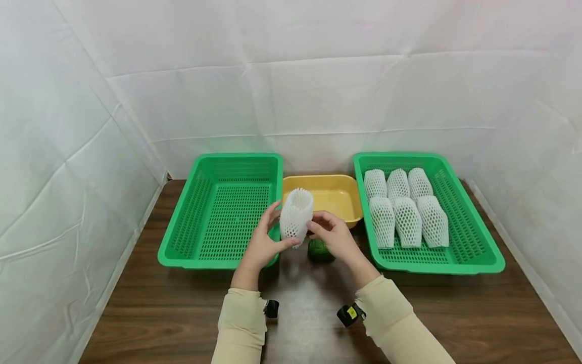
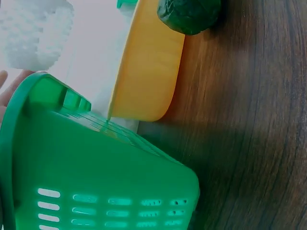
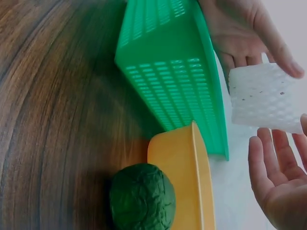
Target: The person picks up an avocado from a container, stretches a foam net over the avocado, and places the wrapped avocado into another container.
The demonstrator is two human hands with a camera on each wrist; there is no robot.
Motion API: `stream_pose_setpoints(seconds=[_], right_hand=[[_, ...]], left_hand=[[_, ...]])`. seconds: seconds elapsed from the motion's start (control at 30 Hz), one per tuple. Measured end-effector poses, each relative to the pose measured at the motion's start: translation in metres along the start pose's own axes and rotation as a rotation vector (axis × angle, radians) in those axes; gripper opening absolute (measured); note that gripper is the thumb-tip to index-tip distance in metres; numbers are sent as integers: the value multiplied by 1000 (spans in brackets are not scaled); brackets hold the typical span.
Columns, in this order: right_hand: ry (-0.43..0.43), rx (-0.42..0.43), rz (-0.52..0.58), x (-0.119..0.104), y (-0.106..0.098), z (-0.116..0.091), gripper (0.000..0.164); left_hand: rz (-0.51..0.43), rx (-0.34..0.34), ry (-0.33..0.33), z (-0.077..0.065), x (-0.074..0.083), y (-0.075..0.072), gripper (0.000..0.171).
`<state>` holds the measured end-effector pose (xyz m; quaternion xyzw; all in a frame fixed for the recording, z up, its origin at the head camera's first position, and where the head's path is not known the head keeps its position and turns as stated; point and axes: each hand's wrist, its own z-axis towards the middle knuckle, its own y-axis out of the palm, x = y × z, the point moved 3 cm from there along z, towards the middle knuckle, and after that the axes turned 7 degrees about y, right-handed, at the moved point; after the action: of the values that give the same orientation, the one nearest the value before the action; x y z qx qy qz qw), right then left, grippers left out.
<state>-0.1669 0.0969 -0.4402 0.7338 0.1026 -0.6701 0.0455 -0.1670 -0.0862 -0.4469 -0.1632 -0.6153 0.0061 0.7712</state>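
Note:
A white foam net sleeve (image 1: 294,220) is held upright between both hands in the head view, its upper opening gaping. My left hand (image 1: 260,243) grips it from the left, thumb across the lower front and fingers behind. From the right, my right hand (image 1: 337,236) pinches its edge with the thumb in front. The right wrist view shows the sleeve (image 3: 264,98) between the two hands, while the left wrist view catches it blurred at the upper left. Below the hands, a round dark-green wrapped thing (image 3: 143,199) sits on the table by the yellow basin.
A green basket (image 1: 241,217) with nothing in it stands at the left. The yellow basin (image 1: 334,202) is at the back centre. At the right, another green basket (image 1: 473,237) holds several net-sleeved things (image 1: 407,222) in two rows. White cloth (image 1: 318,96) encloses the wooden table (image 1: 182,313).

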Motion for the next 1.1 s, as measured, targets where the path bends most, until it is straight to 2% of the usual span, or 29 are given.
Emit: stream_pose_setpoints(seconds=[0.13,0.23,0.33,0.53,0.63,0.73,0.8,0.97,1.03,1.1], right_hand=[[2,12,-62,3,-3,1,31],[8,52,-204,8,-10,3,28],[13,51,-381,16,-15,4,30],[23,-52,-745,33,-9,5,43],[-21,-74,-966,40,-3,5,51],[-70,-83,-1111,47,2,6,59],[-74,-84,-1171,52,5,6,61],[-81,-55,-1271,60,10,7,58],[-79,-45,-1284,59,10,6,55],[-64,-43,-1262,53,9,5,54]], left_hand=[[12,33,51,1,-3,1,70],[30,74,105,1,-2,-1,60],[45,98,147,1,0,-3,62],[76,110,115,2,0,-5,74],[65,121,87,2,-1,-5,71],[33,116,70,1,-2,-5,64],[10,101,34,-1,1,-4,63],[-3,67,-35,-6,25,-3,64],[3,64,-23,-8,33,-3,62],[-2,63,-7,-8,34,-3,60]])
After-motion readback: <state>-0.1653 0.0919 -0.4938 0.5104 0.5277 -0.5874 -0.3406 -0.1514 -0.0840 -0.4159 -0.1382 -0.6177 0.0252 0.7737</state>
